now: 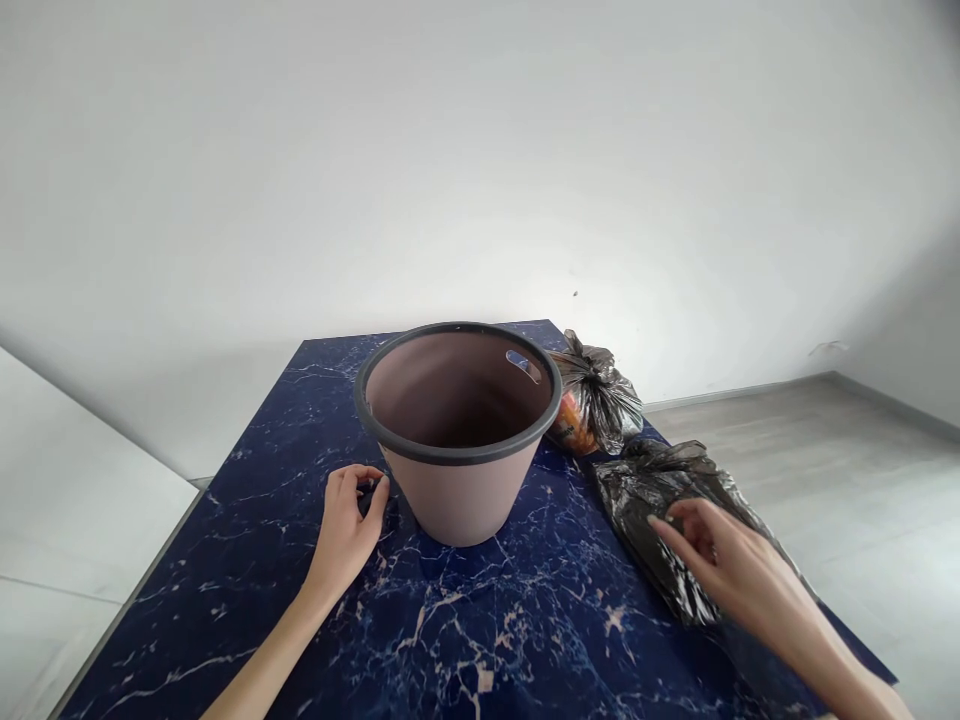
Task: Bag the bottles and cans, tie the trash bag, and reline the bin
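Note:
A mauve plastic bin (457,440) with a dark grey rim stands upright in the middle of the dark blue marbled table (480,640), and it looks empty inside. My left hand (349,525) rests on the table just left of the bin's base, fingers curled in a pinch around something small and dark. My right hand (731,565) lies on a flat, crumpled black plastic bag (660,500) at the right side of the table, its fingers pressing down on it. Behind that, a tied black bag (592,395) with something orange showing sits beside the bin.
The table's right edge runs close under the flat bag, with grey floor (840,470) beyond it. A white wall (450,180) stands right behind the table's far edge. A pale surface (67,520) lies to the left.

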A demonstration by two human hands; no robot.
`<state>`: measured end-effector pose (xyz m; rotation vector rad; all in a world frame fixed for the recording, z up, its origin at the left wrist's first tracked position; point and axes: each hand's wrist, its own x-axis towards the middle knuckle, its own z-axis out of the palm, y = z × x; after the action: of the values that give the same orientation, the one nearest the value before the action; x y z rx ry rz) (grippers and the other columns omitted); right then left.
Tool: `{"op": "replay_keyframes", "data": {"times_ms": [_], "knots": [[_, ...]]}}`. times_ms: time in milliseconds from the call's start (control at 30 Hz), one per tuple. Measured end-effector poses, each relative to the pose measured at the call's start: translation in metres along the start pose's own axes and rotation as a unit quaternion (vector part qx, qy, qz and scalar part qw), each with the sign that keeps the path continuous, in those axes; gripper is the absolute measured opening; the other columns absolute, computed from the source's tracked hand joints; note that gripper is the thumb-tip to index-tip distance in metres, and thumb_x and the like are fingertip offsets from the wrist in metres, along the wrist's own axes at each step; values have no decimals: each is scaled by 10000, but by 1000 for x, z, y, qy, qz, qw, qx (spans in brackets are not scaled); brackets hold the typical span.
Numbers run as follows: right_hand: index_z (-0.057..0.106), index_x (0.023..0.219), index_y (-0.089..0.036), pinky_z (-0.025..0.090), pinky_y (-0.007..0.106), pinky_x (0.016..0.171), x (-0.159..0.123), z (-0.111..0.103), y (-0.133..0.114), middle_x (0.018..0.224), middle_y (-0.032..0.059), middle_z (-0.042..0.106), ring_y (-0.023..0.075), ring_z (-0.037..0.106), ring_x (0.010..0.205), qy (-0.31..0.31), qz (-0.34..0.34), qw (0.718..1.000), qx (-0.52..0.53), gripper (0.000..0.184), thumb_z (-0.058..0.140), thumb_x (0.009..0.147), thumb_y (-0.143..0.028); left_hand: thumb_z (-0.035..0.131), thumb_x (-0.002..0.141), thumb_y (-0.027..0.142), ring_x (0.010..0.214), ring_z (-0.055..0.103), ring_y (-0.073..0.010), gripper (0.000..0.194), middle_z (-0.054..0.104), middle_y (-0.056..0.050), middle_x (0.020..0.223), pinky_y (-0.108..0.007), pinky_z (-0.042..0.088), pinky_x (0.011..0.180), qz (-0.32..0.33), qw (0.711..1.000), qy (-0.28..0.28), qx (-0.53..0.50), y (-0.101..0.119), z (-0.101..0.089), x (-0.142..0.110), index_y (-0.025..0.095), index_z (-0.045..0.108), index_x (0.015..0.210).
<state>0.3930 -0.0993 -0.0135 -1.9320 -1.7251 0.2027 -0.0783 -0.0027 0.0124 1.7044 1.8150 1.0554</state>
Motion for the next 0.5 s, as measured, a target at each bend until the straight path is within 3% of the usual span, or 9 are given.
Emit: {"op": "replay_keyframes", "data": {"times_ms": [100, 233, 367, 500], "knots": [[575, 1001, -284, 393, 325, 545, -23, 16, -7, 680, -38, 599, 223, 636, 571, -62, 14, 998, -16, 517, 506, 998, -796, 541, 935, 727, 1196, 617, -376, 556, 584, -175, 1307, -438, 598, 764, -16, 1000, -3, -10, 3, -1, 0, 231, 673, 1147], [517, 904, -290, 350, 287, 518, -40, 22, -30, 635, -58, 573, 200, 630, 538, -88, -22, 995, -31, 349, 440, 1080, -581, 599, 877, 758, 1239, 622, -395, 579, 605, -176, 1319, -451, 596, 836, -55, 998, 4, -32, 8, -3, -6, 236, 685, 1113], [517, 913, -290, 370, 254, 499, -50, 15, -52, 626, -78, 555, 164, 601, 504, -30, -65, 997, -7, 309, 437, 1119, -506, 565, 891, 813, 1282, 657, -386, 641, 687, -151, 1318, -483, 566, 999, -123, 990, 4, -70, 18, -11, -28, 254, 666, 1189], [540, 937, -282, 425, 214, 489, -56, -5, -69, 629, -91, 562, 123, 558, 469, 43, -101, 993, 38, 287, 491, 1131, -487, 573, 875, 841, 1301, 666, -394, 619, 724, -121, 1313, -464, 555, 1003, -170, 981, -4, -94, 32, -21, -60, 274, 679, 1100]]}}
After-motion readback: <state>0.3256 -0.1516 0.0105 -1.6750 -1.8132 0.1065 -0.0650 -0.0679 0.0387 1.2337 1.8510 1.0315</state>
